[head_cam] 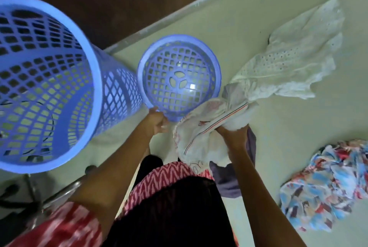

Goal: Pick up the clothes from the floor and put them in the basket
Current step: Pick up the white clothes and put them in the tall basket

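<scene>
Now left hand (158, 121) pinches blue lid (179, 37), seemingly; right hand (233, 133) clutches clothes (201, 141) (white, striped).

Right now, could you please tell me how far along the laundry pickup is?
Done: nothing yet; the basket shows no clothes inside. In hand: the right hand grips a white bundle with a purple cloth, while the left hand grips the lid by its rim. Left: the lace garment and the floral cloth lie on the floor.
</scene>
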`<state>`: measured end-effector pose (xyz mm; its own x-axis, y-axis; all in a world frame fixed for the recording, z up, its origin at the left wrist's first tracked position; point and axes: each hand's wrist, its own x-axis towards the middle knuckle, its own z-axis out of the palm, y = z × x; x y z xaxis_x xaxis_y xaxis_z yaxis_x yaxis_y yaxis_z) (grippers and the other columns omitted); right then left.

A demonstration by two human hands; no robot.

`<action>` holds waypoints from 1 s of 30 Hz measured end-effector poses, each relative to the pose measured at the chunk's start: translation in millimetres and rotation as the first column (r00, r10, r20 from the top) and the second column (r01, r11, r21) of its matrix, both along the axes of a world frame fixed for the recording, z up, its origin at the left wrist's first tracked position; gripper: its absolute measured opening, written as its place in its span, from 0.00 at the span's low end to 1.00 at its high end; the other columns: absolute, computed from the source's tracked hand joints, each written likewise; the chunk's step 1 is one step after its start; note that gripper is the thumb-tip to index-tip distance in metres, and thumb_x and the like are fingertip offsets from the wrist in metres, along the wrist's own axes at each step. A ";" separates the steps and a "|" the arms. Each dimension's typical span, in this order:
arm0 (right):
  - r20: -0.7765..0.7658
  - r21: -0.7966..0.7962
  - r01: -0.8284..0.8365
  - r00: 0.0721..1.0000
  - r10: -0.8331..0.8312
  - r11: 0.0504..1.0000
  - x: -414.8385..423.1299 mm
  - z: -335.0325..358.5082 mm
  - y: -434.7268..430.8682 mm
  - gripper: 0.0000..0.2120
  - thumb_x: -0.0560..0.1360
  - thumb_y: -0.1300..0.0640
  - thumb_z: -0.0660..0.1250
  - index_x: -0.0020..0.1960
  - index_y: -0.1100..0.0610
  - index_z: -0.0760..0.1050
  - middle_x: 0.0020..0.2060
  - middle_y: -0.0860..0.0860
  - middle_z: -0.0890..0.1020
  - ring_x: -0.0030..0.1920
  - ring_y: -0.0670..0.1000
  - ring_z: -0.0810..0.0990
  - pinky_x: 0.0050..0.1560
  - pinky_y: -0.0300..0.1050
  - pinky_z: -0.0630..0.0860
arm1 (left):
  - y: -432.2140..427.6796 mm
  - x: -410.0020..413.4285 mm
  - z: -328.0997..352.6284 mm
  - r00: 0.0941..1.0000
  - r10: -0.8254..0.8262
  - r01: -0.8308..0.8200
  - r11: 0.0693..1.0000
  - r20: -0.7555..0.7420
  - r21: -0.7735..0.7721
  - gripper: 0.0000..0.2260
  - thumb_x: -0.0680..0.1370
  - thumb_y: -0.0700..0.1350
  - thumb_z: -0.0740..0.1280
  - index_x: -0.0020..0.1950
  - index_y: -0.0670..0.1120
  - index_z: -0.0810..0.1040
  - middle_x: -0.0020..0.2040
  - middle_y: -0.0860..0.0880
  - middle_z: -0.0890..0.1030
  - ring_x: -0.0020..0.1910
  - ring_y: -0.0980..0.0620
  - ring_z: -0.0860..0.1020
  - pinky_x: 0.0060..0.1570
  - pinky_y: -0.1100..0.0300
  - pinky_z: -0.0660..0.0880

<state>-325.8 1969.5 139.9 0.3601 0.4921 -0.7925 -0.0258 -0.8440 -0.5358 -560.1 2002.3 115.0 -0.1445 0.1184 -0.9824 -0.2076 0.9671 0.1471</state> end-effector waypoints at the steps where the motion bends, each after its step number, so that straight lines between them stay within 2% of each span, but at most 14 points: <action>1: -0.015 0.026 0.022 1.000 -0.022 0.999 -3.7 12.1 -1.8 0.49 0.56 0.59 0.82 0.71 0.56 0.60 0.63 0.49 0.74 0.60 0.47 0.74 0.59 0.41 0.71 | -11.4 -2.4 13.7 0.999 -0.023 0.023 1.000 0.035 -0.001 0.16 0.79 0.35 0.52 0.59 0.53 0.67 0.34 0.46 0.71 0.30 0.50 0.70 0.35 0.56 0.70; 4: -0.050 0.096 0.051 0.998 -0.046 0.994 -17.3 54.5 -5.1 0.44 0.61 0.65 0.79 0.71 0.58 0.60 0.59 0.47 0.72 0.57 0.44 0.70 0.54 0.35 0.68 | -35.1 -5.8 66.4 0.979 -0.175 0.169 0.983 0.106 0.068 0.20 0.77 0.32 0.57 0.63 0.52 0.70 0.35 0.50 0.78 0.32 0.53 0.74 0.37 0.59 0.68; 7: -0.103 0.194 0.034 0.995 -0.014 0.980 -44.1 101.9 -12.2 0.48 0.52 0.53 0.82 0.68 0.54 0.65 0.61 0.48 0.75 0.58 0.48 0.76 0.58 0.44 0.73 | -53.9 -9.1 123.6 0.927 -0.345 0.308 0.924 0.149 0.226 0.30 0.75 0.30 0.63 0.72 0.54 0.61 0.51 0.54 0.74 0.43 0.53 0.73 0.38 0.61 0.70; 10: -0.216 0.287 0.050 0.976 0.014 0.957 -69.9 143.8 -14.6 0.39 0.52 0.59 0.79 0.61 0.49 0.71 0.56 0.48 0.80 0.53 0.45 0.80 0.53 0.41 0.77 | -64.0 -22.5 163.5 0.897 -0.418 0.340 0.862 0.147 0.376 0.42 0.70 0.31 0.68 0.75 0.57 0.53 0.64 0.53 0.69 0.57 0.52 0.71 0.36 0.62 0.75; 12: -0.272 0.332 0.075 0.962 0.019 0.940 -91.3 173.2 -15.8 0.39 0.58 0.64 0.77 0.66 0.54 0.67 0.59 0.51 0.78 0.55 0.47 0.78 0.52 0.39 0.76 | -71.2 -45.2 182.6 0.911 -0.353 0.232 0.866 0.213 0.443 0.42 0.66 0.33 0.68 0.73 0.59 0.56 0.69 0.52 0.68 0.60 0.51 0.71 0.43 0.56 0.76; 14: -0.303 0.376 0.092 0.952 0.029 0.922 -117.5 201.7 -18.5 0.35 0.66 0.68 0.74 0.70 0.56 0.65 0.62 0.53 0.77 0.57 0.50 0.77 0.53 0.39 0.77 | -79.7 -73.2 199.6 0.927 -0.249 0.086 0.869 0.280 0.487 0.36 0.72 0.31 0.66 0.70 0.61 0.59 0.72 0.50 0.67 0.58 0.49 0.73 0.43 0.51 0.78; 16: -0.334 0.397 0.083 0.941 0.060 0.914 -146.0 227.6 -16.0 0.34 0.68 0.63 0.74 0.70 0.55 0.66 0.65 0.53 0.76 0.60 0.52 0.77 0.59 0.48 0.77 | -83.8 -96.2 224.1 0.934 -0.168 -0.025 0.848 0.314 0.529 0.31 0.78 0.31 0.59 0.70 0.62 0.58 0.69 0.51 0.68 0.51 0.48 0.76 0.32 0.54 0.80; 18: -0.368 0.425 0.075 0.925 0.096 0.902 -174.2 251.3 -12.8 0.39 0.62 0.54 0.78 0.70 0.51 0.67 0.65 0.51 0.76 0.62 0.53 0.77 0.64 0.55 0.74 | -87.6 -116.8 244.6 0.927 -0.046 -0.169 0.835 0.371 0.524 0.30 0.78 0.34 0.59 0.71 0.62 0.55 0.66 0.51 0.69 0.48 0.47 0.76 0.33 0.51 0.78; 20: -0.413 0.492 0.096 0.901 0.135 0.865 -212.3 279.6 -13.8 0.39 0.61 0.53 0.77 0.70 0.51 0.67 0.65 0.52 0.76 0.62 0.53 0.77 0.64 0.56 0.73 | -94.1 -153.0 258.8 0.841 0.108 -0.398 0.786 0.530 0.473 0.39 0.69 0.36 0.69 0.72 0.61 0.56 0.66 0.48 0.71 0.51 0.45 0.76 0.45 0.46 0.75; 22: -0.493 0.550 0.136 0.849 0.189 0.824 -248.8 302.6 -9.4 0.40 0.60 0.53 0.79 0.69 0.55 0.69 0.64 0.56 0.77 0.62 0.56 0.78 0.64 0.57 0.74 | -98.7 -189.0 269.9 0.789 0.148 -0.483 0.749 0.596 0.453 0.46 0.58 0.42 0.78 0.72 0.56 0.62 0.62 0.45 0.74 0.49 0.45 0.75 0.49 0.42 0.75; 25: -0.598 0.595 0.183 0.751 0.280 0.782 -308.5 332.7 -10.4 0.50 0.52 0.49 0.82 0.69 0.60 0.68 0.65 0.61 0.75 0.64 0.60 0.76 0.64 0.62 0.72 | -109.2 -241.3 292.3 0.793 0.118 -0.496 0.695 0.597 0.520 0.38 0.51 0.46 0.82 0.60 0.51 0.76 0.53 0.45 0.80 0.48 0.45 0.77 0.44 0.45 0.78; 26: -0.620 0.602 0.178 0.719 0.315 0.778 -320.2 338.4 -10.8 0.50 0.52 0.49 0.83 0.70 0.61 0.67 0.66 0.62 0.74 0.64 0.61 0.75 0.65 0.62 0.71 | -111.2 -249.3 301.2 0.769 0.138 -0.541 0.662 0.624 0.519 0.32 0.54 0.46 0.80 0.57 0.49 0.79 0.52 0.45 0.83 0.49 0.44 0.81 0.44 0.45 0.79; 28: -0.644 0.624 0.132 0.644 0.412 0.770 -351.6 352.2 -14.5 0.50 0.53 0.50 0.82 0.70 0.63 0.66 0.67 0.63 0.73 0.66 0.63 0.73 0.67 0.62 0.69 | -118.0 -274.8 320.7 0.719 0.198 -0.645 0.548 0.666 0.533 0.15 0.69 0.47 0.71 0.55 0.45 0.81 0.51 0.45 0.85 0.48 0.46 0.84 0.43 0.48 0.81; 30: -0.653 0.640 0.093 0.589 0.476 0.763 -375.6 358.4 -11.8 0.49 0.54 0.50 0.82 0.70 0.63 0.66 0.67 0.63 0.73 0.67 0.63 0.72 0.67 0.62 0.69 | -121.4 -296.7 331.3 0.702 0.235 -0.684 0.486 0.672 0.544 0.14 0.78 0.46 0.59 0.60 0.44 0.77 0.50 0.45 0.85 0.47 0.46 0.85 0.41 0.50 0.81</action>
<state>-701.4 1957.7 498.3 -0.3788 0.8934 -0.2413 -0.5240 -0.4220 -0.7398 -856.8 1880.9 446.3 0.0130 0.8506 -0.5257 -0.8364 0.2973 0.4604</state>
